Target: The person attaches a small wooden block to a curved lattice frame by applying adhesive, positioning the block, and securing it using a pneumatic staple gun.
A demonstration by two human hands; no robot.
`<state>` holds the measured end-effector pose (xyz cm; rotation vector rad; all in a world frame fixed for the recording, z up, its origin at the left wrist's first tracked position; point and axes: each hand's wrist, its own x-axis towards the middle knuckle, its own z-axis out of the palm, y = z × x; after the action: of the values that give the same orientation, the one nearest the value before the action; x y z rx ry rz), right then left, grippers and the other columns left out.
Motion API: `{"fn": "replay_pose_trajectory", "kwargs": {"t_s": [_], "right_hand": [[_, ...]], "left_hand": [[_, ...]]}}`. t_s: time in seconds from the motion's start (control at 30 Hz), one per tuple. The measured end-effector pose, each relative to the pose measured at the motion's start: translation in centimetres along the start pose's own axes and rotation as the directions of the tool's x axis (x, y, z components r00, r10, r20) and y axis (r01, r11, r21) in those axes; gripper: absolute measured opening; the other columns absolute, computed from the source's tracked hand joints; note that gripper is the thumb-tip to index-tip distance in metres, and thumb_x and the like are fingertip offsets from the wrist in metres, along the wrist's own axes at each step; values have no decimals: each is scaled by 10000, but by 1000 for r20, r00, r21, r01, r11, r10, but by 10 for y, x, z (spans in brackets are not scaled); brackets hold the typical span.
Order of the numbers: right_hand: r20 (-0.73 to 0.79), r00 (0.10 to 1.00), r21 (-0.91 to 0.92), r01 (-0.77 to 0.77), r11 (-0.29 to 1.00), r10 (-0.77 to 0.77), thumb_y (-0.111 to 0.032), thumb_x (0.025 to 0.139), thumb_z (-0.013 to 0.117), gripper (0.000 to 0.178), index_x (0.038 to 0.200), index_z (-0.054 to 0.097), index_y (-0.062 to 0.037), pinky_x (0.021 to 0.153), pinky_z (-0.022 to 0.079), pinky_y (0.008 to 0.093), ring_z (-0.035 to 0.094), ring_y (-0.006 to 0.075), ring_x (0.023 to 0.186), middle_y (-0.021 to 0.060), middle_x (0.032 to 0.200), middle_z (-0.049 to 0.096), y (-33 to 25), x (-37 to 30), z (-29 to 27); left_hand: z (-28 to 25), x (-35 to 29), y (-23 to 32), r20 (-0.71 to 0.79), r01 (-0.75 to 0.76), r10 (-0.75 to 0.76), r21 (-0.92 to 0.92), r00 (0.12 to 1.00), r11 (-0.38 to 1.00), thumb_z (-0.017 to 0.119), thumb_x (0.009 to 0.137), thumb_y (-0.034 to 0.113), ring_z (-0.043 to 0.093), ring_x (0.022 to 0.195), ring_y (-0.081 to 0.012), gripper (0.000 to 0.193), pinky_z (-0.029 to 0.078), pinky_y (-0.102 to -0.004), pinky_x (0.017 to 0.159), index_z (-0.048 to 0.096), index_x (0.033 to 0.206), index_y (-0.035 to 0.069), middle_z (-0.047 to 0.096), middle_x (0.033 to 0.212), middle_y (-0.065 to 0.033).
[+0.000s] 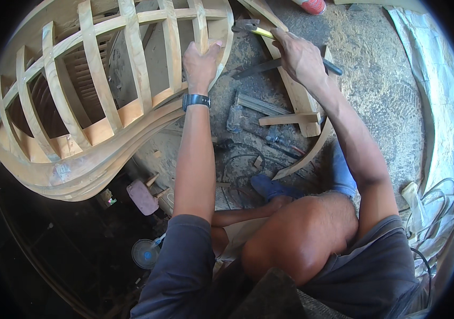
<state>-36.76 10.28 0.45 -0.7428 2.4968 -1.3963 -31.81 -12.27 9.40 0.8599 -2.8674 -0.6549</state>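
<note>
My left hand (201,66), with a dark watch at the wrist, is closed round an upright wooden slat (201,26) near the right end of a curved wooden frame (86,40). The frame has several ribs crossed by a long bent strip. In my right hand (300,56) is a hammer (261,32), its neck yellow and its handle end dark. The hammer head is just right of the frame's edge, apart from the slat. My fingers hide the middle of its handle.
Beneath my right hand lie a wooden board (307,109), a short stick (289,119) and a dark flat blade (259,69). A curved wood strip (312,154), cables and tools are near my foot. A pink mallet-like block (143,198) and a small tub (145,253) are lower left.
</note>
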Motion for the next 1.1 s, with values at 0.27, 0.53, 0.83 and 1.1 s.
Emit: {"fn": "replay_pose_trajectory", "kwargs": {"t_s": [0.27, 0.53, 0.83, 1.1], "right_hand": [[-130, 989, 175, 88, 981, -66, -78, 995, 514, 539, 1513, 397, -170, 810, 534, 500, 674, 410, 934, 226, 1026, 693, -31, 33, 34], [46, 999, 319, -39, 947, 25, -92, 985, 498, 501, 1483, 465, -146, 742, 531, 504, 679, 413, 811, 256, 885, 683, -28, 31, 34], [16, 998, 324, 46, 945, -54, -89, 1015, 494, 474, 1486, 460, -138, 712, 505, 480, 651, 398, 745, 282, 854, 648, -20, 32, 37], [2, 1000, 317, -6, 948, 6, -103, 1019, 495, 443, 1460, 502, -143, 730, 512, 465, 655, 378, 754, 246, 857, 659, -26, 32, 41]], "left_hand": [[2, 3, -10, -3, -36, 36, 39, 999, 999, 787, 852, 324, 708, 847, -274, 393, 523, -382, 806, 704, 999, -31, 741, 923, -181], [1, -1, -5, -11, -42, 43, 27, 999, 999, 796, 844, 315, 701, 824, -278, 387, 520, -390, 789, 688, 957, -39, 734, 902, -191], [0, -2, -3, -15, 8, -8, -7, 1000, 1000, 804, 828, 282, 702, 841, -285, 383, 520, -380, 804, 697, 994, -46, 735, 913, -196], [0, -3, -7, -14, -3, 3, -12, 1000, 1000, 800, 838, 287, 710, 835, -219, 352, 525, -346, 805, 726, 1002, -15, 755, 913, -142]]}}
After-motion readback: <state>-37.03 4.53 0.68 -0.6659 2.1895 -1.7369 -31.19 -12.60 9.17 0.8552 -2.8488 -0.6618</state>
